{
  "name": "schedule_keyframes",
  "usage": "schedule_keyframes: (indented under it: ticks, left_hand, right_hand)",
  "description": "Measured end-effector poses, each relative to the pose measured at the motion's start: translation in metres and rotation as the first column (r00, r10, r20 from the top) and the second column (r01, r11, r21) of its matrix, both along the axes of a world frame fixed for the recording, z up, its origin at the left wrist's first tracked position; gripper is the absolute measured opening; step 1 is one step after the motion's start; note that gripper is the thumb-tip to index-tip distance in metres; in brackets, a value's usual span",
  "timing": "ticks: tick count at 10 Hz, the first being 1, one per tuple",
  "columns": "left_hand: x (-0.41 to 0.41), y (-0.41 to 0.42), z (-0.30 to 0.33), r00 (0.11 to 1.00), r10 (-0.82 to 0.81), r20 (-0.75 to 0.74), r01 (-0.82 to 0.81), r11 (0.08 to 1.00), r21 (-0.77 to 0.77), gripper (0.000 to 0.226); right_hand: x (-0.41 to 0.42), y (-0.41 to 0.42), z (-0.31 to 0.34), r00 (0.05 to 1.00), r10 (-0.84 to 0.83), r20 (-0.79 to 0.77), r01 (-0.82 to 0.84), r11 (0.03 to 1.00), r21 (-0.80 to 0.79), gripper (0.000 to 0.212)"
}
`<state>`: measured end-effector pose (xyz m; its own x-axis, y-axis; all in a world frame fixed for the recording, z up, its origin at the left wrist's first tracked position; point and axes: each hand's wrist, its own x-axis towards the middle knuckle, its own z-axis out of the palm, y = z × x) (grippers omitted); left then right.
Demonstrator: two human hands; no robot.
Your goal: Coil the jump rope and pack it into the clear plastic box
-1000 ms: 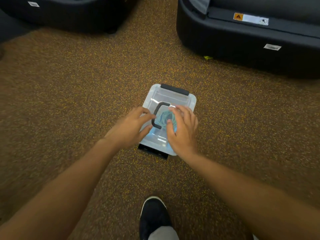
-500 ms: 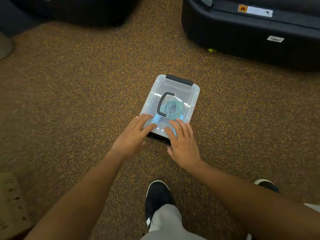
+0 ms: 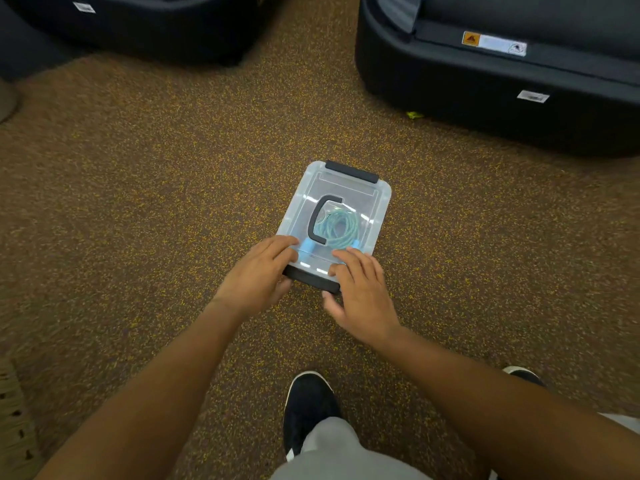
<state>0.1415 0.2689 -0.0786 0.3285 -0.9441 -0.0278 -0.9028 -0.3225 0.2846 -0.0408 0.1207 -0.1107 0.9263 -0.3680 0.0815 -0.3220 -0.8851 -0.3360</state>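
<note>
The near edge of the box (image 3: 360,197) is partly covered by both hands, so the near latch (image 3: 311,279) is seen only as a dark strip between them. Whether that latch is snapped down cannot be told. The left hand (image 3: 258,278) is laid flat with fingers spread over the near left corner of the lid; its thumb is hidden under the edge. The right hand (image 3: 363,289) is spread loosely over the near right corner, its fingertips (image 3: 343,256) on the lid and its thumb blurred beside the latch. Nothing is gripped by either hand, as far as can be seen.

The rope (image 3: 341,225) is seen through the clear lid, coiled inside the box. Its cord is pale green; the number of loops cannot be made out. Two light blue handles are glimpsed at the near side of the coil, one partly under the left fingers, the other mostly hidden by the right.

One box is counted, with two dark latches, the far latch (image 3: 351,171) lying closed against the lid, and one dark carry handle (image 3: 317,221) folded flat on top. The box rests on the carpet (image 3: 156,185).

Two dark bins are cut off by the top edge: one bin (image 3: 502,95) to the right with two labels, another bin (image 3: 156,26) to the left with one. Two shoes are present: one shoe (image 3: 310,407) below the box, the other shoe (image 3: 523,374) barely seen behind the right forearm. A tan object at the lower left edge is cut off and cannot be identified.
</note>
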Motion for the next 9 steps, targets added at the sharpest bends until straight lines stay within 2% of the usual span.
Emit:
schedule_keyframes:
  ticks: [1, 3, 5, 6, 7, 8, 9]
  left_hand:
    - [0.003, -0.001, 0.004, 0.997, 0.023, -0.069, -0.023, 1.0, 0.001, 0.037]
    - [0.009, -0.007, 0.021, 0.987, 0.066, -0.149, -0.052, 0.994, 0.096, 0.034]
    - [0.009, -0.014, 0.029, 0.986, 0.085, -0.145, -0.061, 0.984, 0.166, 0.032]
    - [0.01, -0.016, 0.031, 0.988, 0.072, -0.138, -0.049, 0.986, 0.16, 0.029]
    - [0.01, -0.02, 0.037, 0.993, 0.039, -0.109, -0.017, 0.98, 0.197, 0.032]
    - [0.011, -0.033, 0.045, 0.994, 0.015, -0.107, 0.007, 0.978, 0.209, 0.051]
    - [0.004, -0.041, 0.051, 0.998, 0.044, -0.055, -0.034, 0.985, 0.17, 0.064]
  right_hand:
    - [0.001, 0.0, 0.003, 1.0, 0.003, -0.023, -0.003, 1.0, 0.0, 0.04]
    - [0.007, 0.001, 0.022, 0.995, -0.014, -0.101, 0.017, 1.0, 0.026, 0.037]
    - [0.009, 0.0, 0.026, 0.992, -0.026, -0.125, 0.032, 0.998, 0.051, 0.034]
    - [0.009, -0.001, 0.024, 0.996, -0.032, -0.086, 0.038, 0.997, 0.069, 0.033]
    - [0.008, -0.003, 0.028, 0.994, -0.011, -0.111, 0.02, 0.997, 0.08, 0.035]
    - [0.011, -0.014, 0.035, 0.998, 0.004, -0.069, 0.004, 0.993, 0.115, 0.045]
    - [0.018, -0.023, 0.047, 0.999, -0.052, -0.007, 0.053, 0.991, 0.121, 0.054]
